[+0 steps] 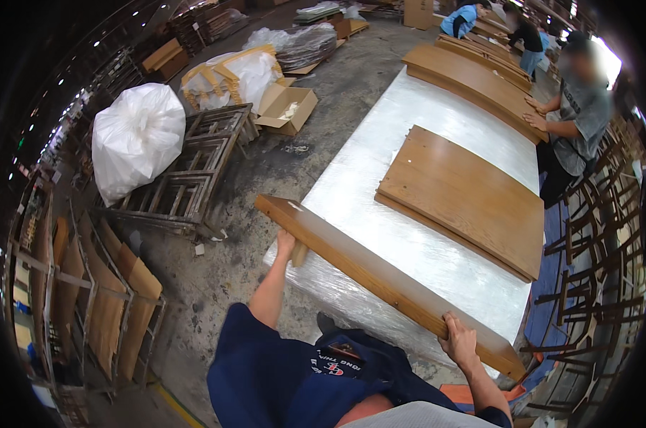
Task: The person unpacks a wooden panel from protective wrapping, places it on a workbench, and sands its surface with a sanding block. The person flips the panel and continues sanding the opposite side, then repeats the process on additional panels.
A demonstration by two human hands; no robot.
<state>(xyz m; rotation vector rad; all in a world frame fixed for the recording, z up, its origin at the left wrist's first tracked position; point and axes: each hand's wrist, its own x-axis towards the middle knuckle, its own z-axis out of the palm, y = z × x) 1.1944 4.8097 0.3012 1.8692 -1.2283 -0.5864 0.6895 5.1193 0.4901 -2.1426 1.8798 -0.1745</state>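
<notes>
A long brown wooden panel (369, 271) lies across the near end of the table, its thick edge facing me. Near the panel's left end, my left hand (286, 244) grips the lower edge, with the fingers partly hidden behind the wood. A short wooden block or leg (299, 255) shows beside that hand, under the panel. Toward the right end, my right hand (460, 339) is closed over the near edge, fingers on top. Beyond the panel, two or more flat wooden boards (466, 200) rest stacked on the table (344, 164), which is covered in shiny clear wrap.
Across the table, a person in grey (587, 107) has both hands on another wooden panel (473, 82). Metal racks with boards (116, 307) stand at left, near a stuffed white bag (139, 139) and an open carton (287, 107). Chair frames (594, 278) crowd the right side.
</notes>
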